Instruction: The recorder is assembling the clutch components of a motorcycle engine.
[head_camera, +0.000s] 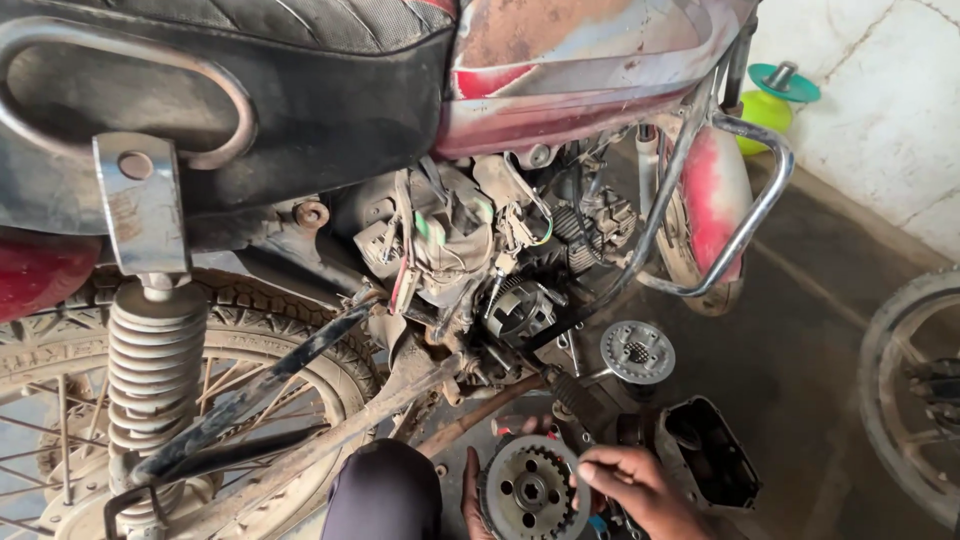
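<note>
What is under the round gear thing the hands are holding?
Under the round toothed clutch part, left hand fingers support its edge; the right hand pinches its rim. Whatever lies directly beneath is covered.

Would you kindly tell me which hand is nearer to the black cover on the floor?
Right. The right hand sits just left of the black cover; the left hand is farther, beyond the clutch drum.

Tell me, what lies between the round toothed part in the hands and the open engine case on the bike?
In the head view, between the toothed round part and the open engine case run a rusty lever and a ribbed black footpeg.
</note>
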